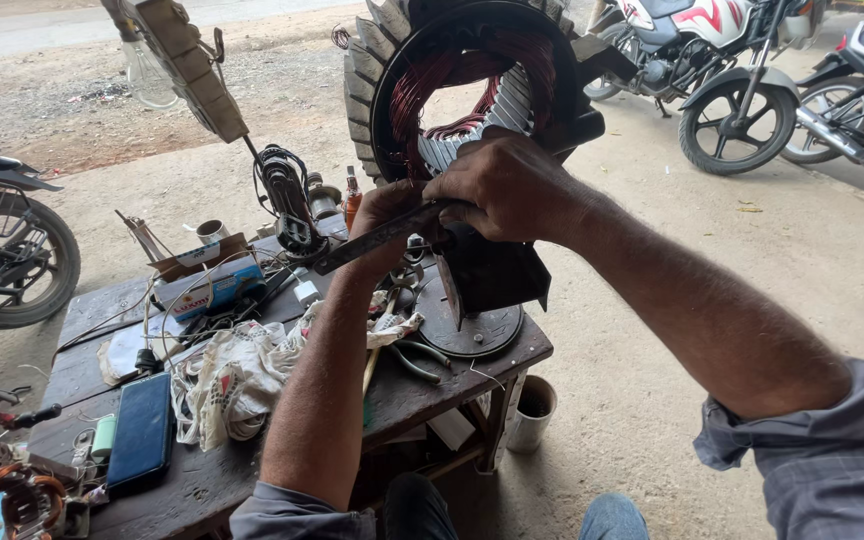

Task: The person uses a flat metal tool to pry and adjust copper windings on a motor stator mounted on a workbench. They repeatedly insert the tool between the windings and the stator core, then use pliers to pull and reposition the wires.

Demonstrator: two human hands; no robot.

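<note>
A large round motor stator (472, 80) with reddish copper windings stands upright on a dark stand (482, 290) at the table's right end. My right hand (502, 185) rests against the stator's lower inner rim, fingers closed over the end of a flat metal blade (372, 243). My left hand (387, 225) grips the same blade lower down, just below the stator. The blade slants down to the left.
The worn wooden table (182, 490) holds a blue phone (142, 430), a crumpled bag, a small box (207, 280), pliers (417, 360) and wires. Motorcycles stand at the left (12, 250) and upper right (712, 70). A white cup (532, 410) sits on the ground.
</note>
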